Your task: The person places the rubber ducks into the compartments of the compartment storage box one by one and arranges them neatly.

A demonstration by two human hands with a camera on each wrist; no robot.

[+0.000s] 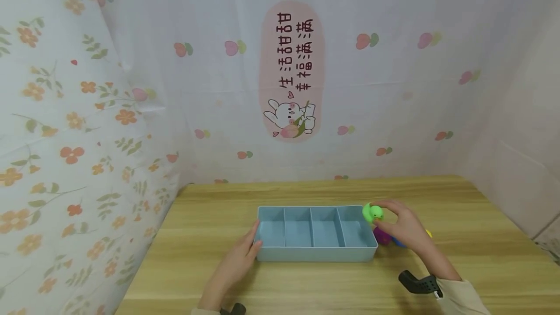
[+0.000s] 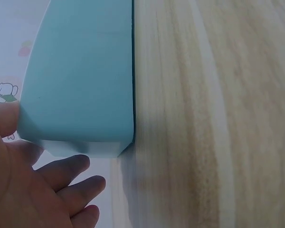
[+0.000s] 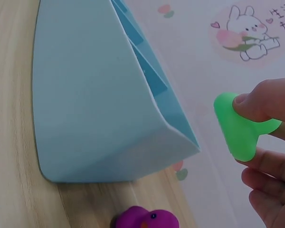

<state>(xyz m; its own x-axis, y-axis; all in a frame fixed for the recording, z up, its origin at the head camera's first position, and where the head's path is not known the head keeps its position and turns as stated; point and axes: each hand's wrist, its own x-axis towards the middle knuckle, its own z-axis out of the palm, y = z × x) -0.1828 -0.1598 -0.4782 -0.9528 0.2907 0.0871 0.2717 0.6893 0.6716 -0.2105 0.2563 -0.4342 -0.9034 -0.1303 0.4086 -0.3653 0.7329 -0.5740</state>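
Observation:
A light-blue box (image 1: 316, 254) with dividers stands on the wooden table, its compartments opening upward. My left hand (image 1: 236, 260) holds the box's left end, thumb at the front corner and fingers along the end wall. In the left wrist view, several fingers (image 2: 71, 166) hang loosely beyond that end. My right hand (image 1: 407, 230) pinches a bright green toy duck (image 1: 372, 212) between thumb and fingers, just above the box's right end. The right wrist view shows the duck (image 3: 240, 126) raised beside the rim, apart from it. A purple toy duck (image 3: 147, 218) lies by the box's right end.
Beneath my right hand, a blue object (image 1: 398, 242) and a yellow one (image 1: 429, 233) are mostly hidden. Printed cloth (image 1: 218, 125) hangs behind the table (image 1: 210, 208), with a flowered sheet (image 1: 87, 169) at the left.

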